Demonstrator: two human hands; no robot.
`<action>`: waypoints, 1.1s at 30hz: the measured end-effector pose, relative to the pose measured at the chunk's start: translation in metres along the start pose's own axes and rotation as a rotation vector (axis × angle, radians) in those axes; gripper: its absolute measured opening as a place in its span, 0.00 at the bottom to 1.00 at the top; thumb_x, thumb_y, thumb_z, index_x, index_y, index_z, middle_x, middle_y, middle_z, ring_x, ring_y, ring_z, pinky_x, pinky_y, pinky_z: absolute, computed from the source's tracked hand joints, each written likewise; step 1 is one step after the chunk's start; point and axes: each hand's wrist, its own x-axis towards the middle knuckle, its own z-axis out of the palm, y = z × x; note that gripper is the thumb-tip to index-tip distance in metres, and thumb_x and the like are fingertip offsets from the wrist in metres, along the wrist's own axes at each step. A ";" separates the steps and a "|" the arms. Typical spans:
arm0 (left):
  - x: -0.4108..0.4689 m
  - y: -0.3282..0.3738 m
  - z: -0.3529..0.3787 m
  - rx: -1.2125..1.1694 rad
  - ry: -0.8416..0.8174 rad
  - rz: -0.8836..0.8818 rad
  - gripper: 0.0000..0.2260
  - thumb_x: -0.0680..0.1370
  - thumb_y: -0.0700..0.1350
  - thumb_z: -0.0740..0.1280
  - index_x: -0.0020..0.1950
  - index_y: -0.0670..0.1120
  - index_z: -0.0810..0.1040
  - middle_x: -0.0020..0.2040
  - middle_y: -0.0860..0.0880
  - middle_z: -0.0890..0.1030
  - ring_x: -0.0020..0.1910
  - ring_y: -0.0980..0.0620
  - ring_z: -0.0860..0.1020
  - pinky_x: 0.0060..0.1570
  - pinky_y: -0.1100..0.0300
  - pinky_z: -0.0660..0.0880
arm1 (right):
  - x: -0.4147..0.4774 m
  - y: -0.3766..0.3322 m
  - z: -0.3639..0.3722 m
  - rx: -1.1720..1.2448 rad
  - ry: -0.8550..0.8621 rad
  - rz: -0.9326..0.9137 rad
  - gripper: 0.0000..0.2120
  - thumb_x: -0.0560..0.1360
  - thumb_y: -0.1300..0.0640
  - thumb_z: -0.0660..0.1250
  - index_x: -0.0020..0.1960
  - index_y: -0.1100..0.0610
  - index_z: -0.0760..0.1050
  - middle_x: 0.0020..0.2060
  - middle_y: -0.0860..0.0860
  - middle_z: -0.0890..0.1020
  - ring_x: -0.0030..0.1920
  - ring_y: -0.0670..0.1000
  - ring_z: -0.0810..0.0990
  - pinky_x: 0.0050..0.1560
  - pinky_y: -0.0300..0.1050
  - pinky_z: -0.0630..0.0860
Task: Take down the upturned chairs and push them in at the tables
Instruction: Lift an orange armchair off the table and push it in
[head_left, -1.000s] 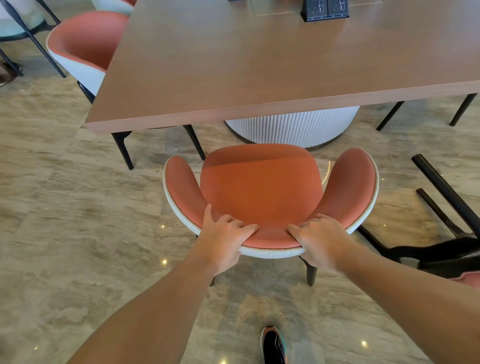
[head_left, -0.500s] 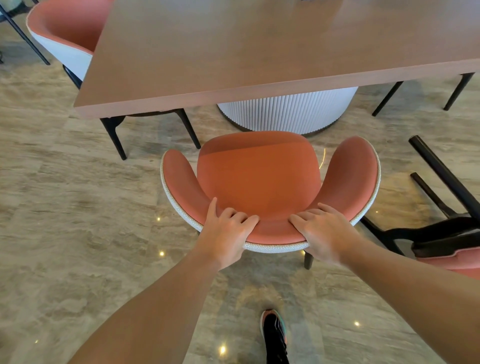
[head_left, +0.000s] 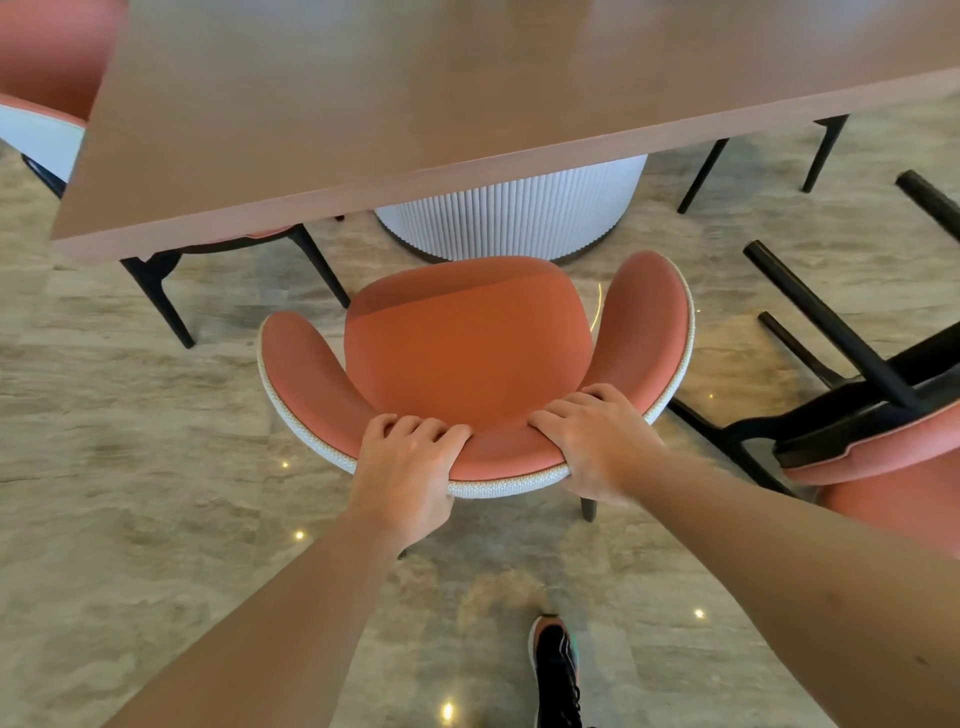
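Black-legged upturned chair (head_left: 878, 460) just right of the orange chair (head_left: 467, 353), table (head_left: 415, 104) ahead.

the orange chair (head_left: 467, 358) was gripped at its backrest by the left hand (head_left: 402, 467) and right hand (head_left: 592, 441), before the worktop (head_left: 415, 104).

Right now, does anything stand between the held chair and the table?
Nothing visible does: bare floor lies between the chair and the table. The white base stands under the table, straight ahead.
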 end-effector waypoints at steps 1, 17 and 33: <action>0.000 0.000 0.000 0.002 0.009 0.003 0.29 0.56 0.44 0.79 0.57 0.51 0.80 0.48 0.52 0.83 0.48 0.47 0.81 0.54 0.47 0.71 | 0.000 0.000 0.000 -0.003 -0.003 0.000 0.22 0.71 0.50 0.67 0.65 0.46 0.70 0.57 0.42 0.78 0.60 0.49 0.75 0.66 0.48 0.63; -0.002 0.016 0.000 0.046 0.019 -0.147 0.26 0.65 0.44 0.76 0.62 0.54 0.77 0.53 0.53 0.81 0.56 0.47 0.77 0.62 0.50 0.63 | -0.013 -0.027 -0.002 -0.014 0.088 0.234 0.22 0.72 0.58 0.67 0.65 0.51 0.68 0.59 0.49 0.76 0.64 0.56 0.71 0.73 0.55 0.56; -0.134 0.257 0.045 -0.436 -0.302 -0.136 0.35 0.77 0.45 0.68 0.79 0.56 0.53 0.79 0.54 0.52 0.76 0.52 0.56 0.70 0.51 0.64 | -0.264 -0.059 0.132 0.295 -0.040 0.523 0.37 0.76 0.58 0.63 0.79 0.56 0.48 0.77 0.53 0.56 0.77 0.55 0.53 0.75 0.57 0.50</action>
